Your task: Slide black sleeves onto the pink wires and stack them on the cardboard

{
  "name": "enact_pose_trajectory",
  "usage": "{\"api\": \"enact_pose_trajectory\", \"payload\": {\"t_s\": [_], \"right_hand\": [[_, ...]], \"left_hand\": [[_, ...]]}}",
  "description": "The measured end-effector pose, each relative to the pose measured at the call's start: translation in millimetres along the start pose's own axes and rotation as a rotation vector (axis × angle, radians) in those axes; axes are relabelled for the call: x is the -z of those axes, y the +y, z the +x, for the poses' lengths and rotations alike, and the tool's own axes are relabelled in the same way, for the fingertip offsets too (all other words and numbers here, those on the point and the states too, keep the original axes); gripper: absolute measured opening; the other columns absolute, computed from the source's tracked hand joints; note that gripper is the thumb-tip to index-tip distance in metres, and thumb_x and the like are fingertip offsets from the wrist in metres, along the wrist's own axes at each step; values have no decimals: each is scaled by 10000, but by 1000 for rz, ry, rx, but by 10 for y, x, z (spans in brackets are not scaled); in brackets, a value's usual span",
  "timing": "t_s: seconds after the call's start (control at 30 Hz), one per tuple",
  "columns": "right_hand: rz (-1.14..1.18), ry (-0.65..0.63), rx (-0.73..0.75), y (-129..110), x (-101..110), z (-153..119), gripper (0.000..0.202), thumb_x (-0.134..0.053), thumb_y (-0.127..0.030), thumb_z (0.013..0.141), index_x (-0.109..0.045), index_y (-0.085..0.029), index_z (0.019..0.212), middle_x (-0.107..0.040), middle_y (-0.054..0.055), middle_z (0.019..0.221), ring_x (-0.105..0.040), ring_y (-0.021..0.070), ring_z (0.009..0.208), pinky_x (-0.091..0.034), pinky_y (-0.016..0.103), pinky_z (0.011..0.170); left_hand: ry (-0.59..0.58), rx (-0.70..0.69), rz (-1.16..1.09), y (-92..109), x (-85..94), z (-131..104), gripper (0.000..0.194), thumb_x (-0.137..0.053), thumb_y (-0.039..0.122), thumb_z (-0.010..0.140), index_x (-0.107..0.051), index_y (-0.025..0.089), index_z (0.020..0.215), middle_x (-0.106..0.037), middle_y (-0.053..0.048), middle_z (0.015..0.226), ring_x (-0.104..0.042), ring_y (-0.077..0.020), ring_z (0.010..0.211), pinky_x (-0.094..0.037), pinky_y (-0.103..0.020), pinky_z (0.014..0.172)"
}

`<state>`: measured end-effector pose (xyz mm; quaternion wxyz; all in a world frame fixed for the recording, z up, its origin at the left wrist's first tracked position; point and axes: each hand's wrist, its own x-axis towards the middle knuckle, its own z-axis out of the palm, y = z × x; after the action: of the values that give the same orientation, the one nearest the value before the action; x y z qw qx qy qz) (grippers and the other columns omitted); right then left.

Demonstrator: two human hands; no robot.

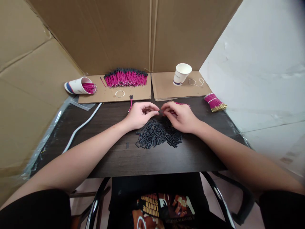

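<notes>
Above a heap of short black sleeves [156,133], my two hands meet fingertip to fingertip. My left hand [141,115] is closed in a pinch on a small black sleeve [160,111]. The fingers of my right hand [181,117] are also pinched at the other end of that sleeve; what they hold is mostly hidden. Behind the right hand lie magenta wires [182,103], partly covered by it. A few magenta wires with black ends [131,102] rest just beyond my left hand.
A large pile of magenta wires with black ends [126,78] lies on the cardboard sheet [91,99]. One paper cup [73,86] is tipped over with wires inside; another cup [182,74] stands upright. At right sits a banded wire bundle [215,102]. A white cable [82,125] crosses the left side.
</notes>
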<state>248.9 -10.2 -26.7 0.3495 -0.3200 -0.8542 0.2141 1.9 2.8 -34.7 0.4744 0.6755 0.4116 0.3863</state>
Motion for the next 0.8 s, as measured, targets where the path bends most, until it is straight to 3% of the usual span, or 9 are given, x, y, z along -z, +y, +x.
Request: {"api": "enact_pose_trajectory", "payload": {"t_s": [0.8], "right_hand": [[43,-13,-35,-15,-1,9,133,-544,-206,1099,-638,-189,1191,-803,49,956,-711,166,771,-522,332,715]], "left_hand": [[-6,-9,4,2,-12,-9,273,-876,359,894,-855,138,1054,-846,-92,964,-691,-107,739,-572,-246,702]]}}
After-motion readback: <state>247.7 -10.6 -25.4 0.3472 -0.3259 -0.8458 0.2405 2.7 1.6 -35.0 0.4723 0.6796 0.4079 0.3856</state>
